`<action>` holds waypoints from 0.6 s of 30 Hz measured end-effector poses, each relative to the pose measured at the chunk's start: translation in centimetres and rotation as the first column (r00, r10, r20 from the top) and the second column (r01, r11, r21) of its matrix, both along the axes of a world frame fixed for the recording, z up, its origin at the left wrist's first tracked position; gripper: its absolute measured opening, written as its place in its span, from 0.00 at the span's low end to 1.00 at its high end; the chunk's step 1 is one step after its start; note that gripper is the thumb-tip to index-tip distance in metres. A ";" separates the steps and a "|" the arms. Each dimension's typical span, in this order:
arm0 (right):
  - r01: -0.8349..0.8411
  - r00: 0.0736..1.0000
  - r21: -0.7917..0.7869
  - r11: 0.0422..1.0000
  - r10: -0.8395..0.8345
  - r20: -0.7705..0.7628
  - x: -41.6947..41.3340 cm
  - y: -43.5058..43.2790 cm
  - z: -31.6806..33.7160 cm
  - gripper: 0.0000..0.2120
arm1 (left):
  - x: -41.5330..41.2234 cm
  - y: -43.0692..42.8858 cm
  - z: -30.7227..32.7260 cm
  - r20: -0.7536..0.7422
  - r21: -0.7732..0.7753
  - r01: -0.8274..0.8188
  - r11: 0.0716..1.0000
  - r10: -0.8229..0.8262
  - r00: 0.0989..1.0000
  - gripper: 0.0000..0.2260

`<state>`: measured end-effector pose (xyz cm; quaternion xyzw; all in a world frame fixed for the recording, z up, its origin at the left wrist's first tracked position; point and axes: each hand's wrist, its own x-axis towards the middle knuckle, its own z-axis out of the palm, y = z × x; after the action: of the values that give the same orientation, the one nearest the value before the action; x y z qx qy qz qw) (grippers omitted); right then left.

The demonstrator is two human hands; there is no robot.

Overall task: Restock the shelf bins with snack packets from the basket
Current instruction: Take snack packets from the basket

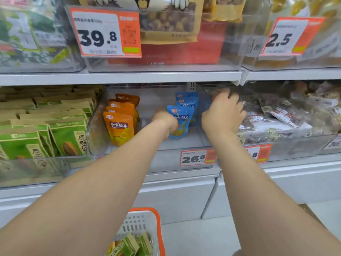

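Fingers of my left hand (165, 122) curl against the left edge of the front blue packet (181, 117), holding it upright in the clear middle bin (166, 156). More blue ones stand behind it, and orange packets (120, 126) line up to the left. My right hand (224, 112) bends over the wall toward the neighbouring dark packets (276, 115); whether it grips anything I cannot tell. Below, the basket (136, 224) holds green packets (129, 246).
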<state>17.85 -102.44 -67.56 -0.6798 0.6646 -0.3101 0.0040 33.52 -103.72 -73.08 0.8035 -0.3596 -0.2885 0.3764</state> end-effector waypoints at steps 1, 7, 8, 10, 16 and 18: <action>-0.019 0.999 -0.004 1.000 0.019 0.026 -0.1 -0.2 -0.2 0.27 | 0.0 -0.9 -0.4 -0.032 -0.011 0.002 1.000 -0.003 0.999 0.11; -0.011 0.998 -0.066 0.998 0.015 0.054 0.2 -0.7 -0.7 0.24 | -1.1 -4.0 -0.7 0.062 -0.049 0.014 0.999 -0.011 0.998 0.09; -0.005 0.999 -0.069 0.998 0.008 0.039 0.3 -0.7 -0.8 0.24 | -1.4 -4.2 -0.5 0.076 -0.052 0.012 0.999 -0.008 0.997 0.09; 0.000 1.000 -0.084 0.997 0.001 0.018 0.4 -0.8 -1.0 0.24 | -1.9 -4.5 -0.4 0.087 -0.053 -0.007 0.999 0.012 0.996 0.10; 0.027 0.998 -0.126 0.992 -0.034 -0.057 0.4 -0.7 -1.2 0.23 | -2.0 -4.3 -0.5 0.015 -0.058 -0.029 0.998 0.030 0.999 0.28; 0.045 0.991 -0.163 0.986 -0.064 -0.116 0.7 -0.2 -1.1 0.19 | -1.8 -3.7 -0.4 0.053 -0.061 -0.009 0.998 0.012 0.999 0.31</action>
<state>18.51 -102.66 -68.69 -0.6772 0.6549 -0.3204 -0.0993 31.74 -107.47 -73.46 0.8010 -0.3741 -0.2539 0.3924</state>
